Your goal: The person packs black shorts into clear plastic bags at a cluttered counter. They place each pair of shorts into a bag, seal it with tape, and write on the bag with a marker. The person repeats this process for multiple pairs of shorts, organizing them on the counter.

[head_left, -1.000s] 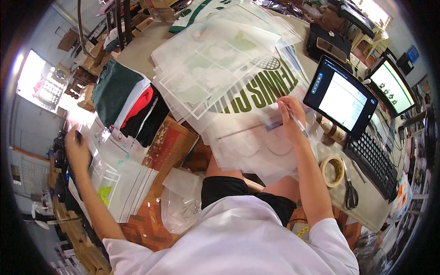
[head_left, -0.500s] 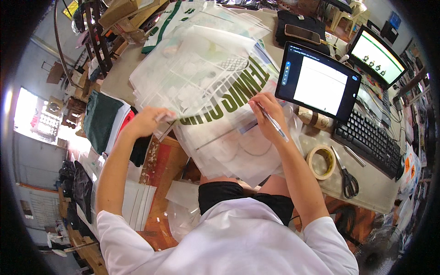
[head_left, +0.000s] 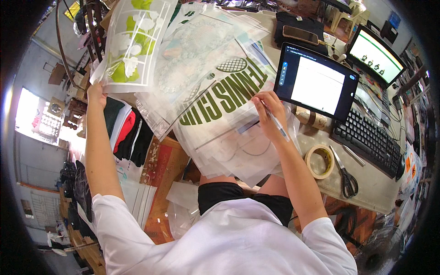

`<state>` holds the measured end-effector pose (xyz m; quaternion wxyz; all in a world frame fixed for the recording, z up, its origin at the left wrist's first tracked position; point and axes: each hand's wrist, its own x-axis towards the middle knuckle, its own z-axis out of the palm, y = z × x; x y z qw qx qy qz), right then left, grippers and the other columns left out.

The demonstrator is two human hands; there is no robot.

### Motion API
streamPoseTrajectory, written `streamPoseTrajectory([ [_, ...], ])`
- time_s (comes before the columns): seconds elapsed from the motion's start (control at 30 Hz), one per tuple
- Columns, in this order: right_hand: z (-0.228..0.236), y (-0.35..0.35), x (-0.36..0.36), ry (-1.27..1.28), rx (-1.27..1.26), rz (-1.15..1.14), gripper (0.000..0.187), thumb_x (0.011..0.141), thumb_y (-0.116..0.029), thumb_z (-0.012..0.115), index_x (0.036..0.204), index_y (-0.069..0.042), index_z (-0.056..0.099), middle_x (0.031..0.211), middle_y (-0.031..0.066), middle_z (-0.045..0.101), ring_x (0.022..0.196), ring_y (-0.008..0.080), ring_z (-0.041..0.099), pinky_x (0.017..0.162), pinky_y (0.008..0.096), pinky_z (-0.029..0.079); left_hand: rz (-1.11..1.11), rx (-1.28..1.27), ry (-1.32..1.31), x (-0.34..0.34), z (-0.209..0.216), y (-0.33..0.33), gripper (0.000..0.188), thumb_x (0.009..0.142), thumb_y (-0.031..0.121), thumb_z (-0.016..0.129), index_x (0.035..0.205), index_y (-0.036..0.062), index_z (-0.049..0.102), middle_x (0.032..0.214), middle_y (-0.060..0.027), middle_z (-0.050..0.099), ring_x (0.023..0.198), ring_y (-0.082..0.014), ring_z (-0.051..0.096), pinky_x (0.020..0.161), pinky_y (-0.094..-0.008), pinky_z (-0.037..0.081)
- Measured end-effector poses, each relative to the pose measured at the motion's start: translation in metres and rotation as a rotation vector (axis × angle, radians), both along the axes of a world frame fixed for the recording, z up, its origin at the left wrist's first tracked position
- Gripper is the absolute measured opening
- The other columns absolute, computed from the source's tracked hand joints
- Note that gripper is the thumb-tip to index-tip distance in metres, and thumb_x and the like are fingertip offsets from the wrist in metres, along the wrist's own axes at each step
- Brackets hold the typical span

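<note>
My left hand (head_left: 96,95) is closed on the near left corner of a clear film sheet (head_left: 137,46) printed with lime-green and white shapes. That sheet is raised to the left of a thick stack of translucent printed film sheets (head_left: 224,142) lying on the table. Dark green lettering and a racket print show on the uppermost sheet of the stack. My right hand (head_left: 271,112) is closed round a pen (head_left: 277,124), over the right side of the stack beside a tablet (head_left: 316,85). Part of the pen is hidden by my fingers.
On the right are a keyboard (head_left: 366,142), a tape roll (head_left: 320,162), scissors (head_left: 347,181), a phone (head_left: 300,35) and a monitor (head_left: 376,54). Folded garments (head_left: 126,130) lie left of the stack. A cardboard box (head_left: 165,172) stands below the table's edge.
My left hand has moved out to the left, carrying the lime-green printed sheet off the stack. The lettering and racket beneath now show more clearly. My right hand stays nearly in place with the pen.
</note>
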<state>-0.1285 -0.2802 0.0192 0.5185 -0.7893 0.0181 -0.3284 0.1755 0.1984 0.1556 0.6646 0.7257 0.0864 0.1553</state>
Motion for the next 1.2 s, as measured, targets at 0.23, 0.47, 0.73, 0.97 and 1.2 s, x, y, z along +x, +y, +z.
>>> streamPoseTrajectory([
  [0.23,-0.003,0.002,0.002,-0.003,-0.036,0.001,0.014,0.091,-0.014,0.06,0.094,0.0,0.064,0.094,0.0134,0.06,0.083,0.028,0.061,0.074,0.0342,0.048,0.298,0.745,-0.461,-0.007,0.002,-0.026,0.035,0.089,0.011,0.052,0.123,0.0039,0.058,0.116,-0.0187,0.063,0.105,-0.0341,0.062,0.088,-0.042,0.047],
  [0.47,-0.001,-0.003,0.001,0.031,0.019,-0.018,0.014,0.091,-0.013,0.06,0.094,0.0,0.064,0.093,0.0134,0.061,0.082,0.0271,0.061,0.074,0.0329,0.048,-0.205,1.267,-0.964,-0.103,0.017,-0.167,0.06,0.069,-0.013,0.044,0.121,0.0117,0.061,0.119,-0.0124,0.063,0.112,-0.0281,0.06,0.096,-0.0356,0.047],
  [0.73,0.001,0.005,0.0,0.005,0.026,0.027,0.011,0.09,-0.011,0.061,0.092,0.0,0.064,0.09,0.0125,0.06,0.08,0.0267,0.06,0.07,0.033,0.048,-0.65,1.299,-0.351,-0.109,-0.141,-0.12,0.051,0.08,0.002,0.052,0.129,0.0137,0.056,0.137,-0.0147,0.051,0.126,-0.0309,0.05,0.106,-0.0396,0.038],
  [0.97,-0.004,0.001,0.001,0.002,0.01,0.011,0.013,0.09,-0.012,0.061,0.092,0.001,0.063,0.091,0.0131,0.061,0.081,0.0272,0.06,0.072,0.033,0.048,-0.55,1.409,-0.132,-0.118,-0.136,-0.134,0.054,0.087,0.046,0.059,0.134,0.0194,0.054,0.144,-0.014,0.045,0.128,-0.0313,0.047,0.103,-0.04,0.04],
  [1.2,-0.006,0.001,0.001,0.008,0.018,0.023,0.014,0.091,-0.013,0.06,0.092,0.001,0.064,0.091,0.0134,0.061,0.079,0.0268,0.06,0.071,0.0334,0.048,-0.252,1.416,-0.149,-0.111,-0.147,-0.14,0.043,0.087,0.048,0.057,0.119,0.02,0.064,0.118,-0.0163,0.063,0.107,-0.0347,0.06,0.088,-0.0456,0.048],
])
